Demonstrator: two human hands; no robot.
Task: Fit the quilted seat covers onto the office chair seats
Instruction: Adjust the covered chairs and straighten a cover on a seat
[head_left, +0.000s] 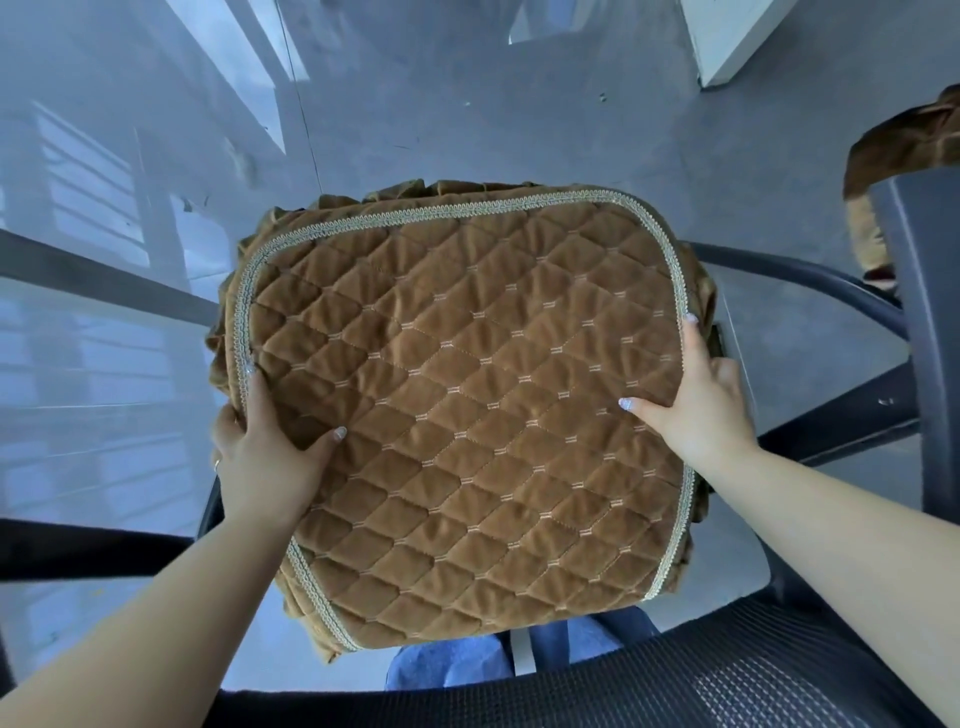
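Where the frame's centre lies, a brown quilted seat cover (467, 410) spreads flat over a chair seat, filling most of the middle of the view. Its top is stitched in a diamond pattern with small pale marks at the crossings, and a pale braided trim (670, 249) runs round its border. A ruffled skirt of the same brown cloth hangs below the trim along the upper and left edges.

The left hand (265, 452) grips the cover's left edge at lower left of centre: the thumb lies on the quilted top, the forefinger lies along the trim, and the other fingers curl round the side out of sight. The right hand (701, 395) grips the right edge in the same way, thumb pressed on the top, one finger stretched up along the trim, the rest wrapped over the side. Both forearms reach in from the bottom corners.

Dark chair arms (810, 275) curve out from beneath the cover on the right and the left. Across the bottom of the frame runs a black mesh chair back (727, 680), with blue denim showing just above it. At the right edge stands another dark chair part (930, 322), and behind it, in the upper right, more brown cloth (904, 150). The floor (467, 104) is grey and glossy.
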